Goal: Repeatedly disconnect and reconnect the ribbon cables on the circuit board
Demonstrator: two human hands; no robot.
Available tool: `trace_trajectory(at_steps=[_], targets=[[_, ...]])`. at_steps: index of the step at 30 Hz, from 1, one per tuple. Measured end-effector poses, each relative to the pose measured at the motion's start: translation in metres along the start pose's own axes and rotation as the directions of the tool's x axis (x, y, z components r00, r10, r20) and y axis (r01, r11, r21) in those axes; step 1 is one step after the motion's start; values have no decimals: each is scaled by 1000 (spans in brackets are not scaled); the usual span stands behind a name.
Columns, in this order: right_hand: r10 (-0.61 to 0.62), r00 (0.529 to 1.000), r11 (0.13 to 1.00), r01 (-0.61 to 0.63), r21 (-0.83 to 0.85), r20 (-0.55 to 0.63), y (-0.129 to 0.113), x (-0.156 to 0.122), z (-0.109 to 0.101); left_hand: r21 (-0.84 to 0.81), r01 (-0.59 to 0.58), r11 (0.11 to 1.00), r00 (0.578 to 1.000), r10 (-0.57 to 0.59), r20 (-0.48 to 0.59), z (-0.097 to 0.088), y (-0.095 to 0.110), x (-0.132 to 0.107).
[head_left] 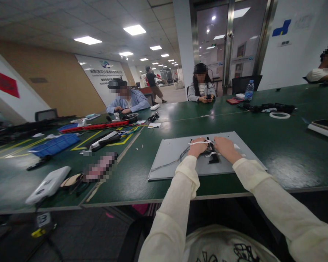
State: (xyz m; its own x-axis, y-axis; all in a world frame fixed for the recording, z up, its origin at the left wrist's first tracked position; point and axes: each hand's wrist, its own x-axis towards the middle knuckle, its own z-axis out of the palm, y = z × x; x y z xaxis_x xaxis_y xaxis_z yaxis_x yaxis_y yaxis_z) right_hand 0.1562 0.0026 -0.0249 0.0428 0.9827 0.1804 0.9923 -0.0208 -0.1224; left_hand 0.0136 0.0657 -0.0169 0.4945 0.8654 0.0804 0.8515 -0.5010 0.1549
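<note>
A grey flat panel [169, 154] lies on the table in front of me. On its middle sits a small black part [214, 158], with thin grey wires [171, 163] running from it to the panel's left side. My left hand [198, 147] is closed at the part's left side. Across its fingers runs a thin white strip [202, 142] that reaches toward my right hand [224, 147]. The right hand's fingers are bent together at the part's right edge, touching the strip's end; what they pinch is too small to make out. White scraps [236, 146] lie on the panel to the right.
On the left are a white power bank [47, 185], a pink phone [100, 167] and a blue tray [54, 145]. At right lie a white ring [279, 115], a bottle [249, 90] and a phone on a white box [326, 129]. Several people are around.
</note>
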Motion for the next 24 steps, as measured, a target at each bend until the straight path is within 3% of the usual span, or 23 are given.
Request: trace_trajectory(at_steps=[16,20,24], targets=[[42,999,993,-44,113,17,13,4,5,40,23,999,997,-20,-77,0,5,-9],[68,997,973,-72,220,23,25,7,-1,61,60,996,985,-49,-165,-3,10,-13],[57,998,916,-62,396,26,38,9,-11,101,26,995,979,-5,-204,-11,15,-16]])
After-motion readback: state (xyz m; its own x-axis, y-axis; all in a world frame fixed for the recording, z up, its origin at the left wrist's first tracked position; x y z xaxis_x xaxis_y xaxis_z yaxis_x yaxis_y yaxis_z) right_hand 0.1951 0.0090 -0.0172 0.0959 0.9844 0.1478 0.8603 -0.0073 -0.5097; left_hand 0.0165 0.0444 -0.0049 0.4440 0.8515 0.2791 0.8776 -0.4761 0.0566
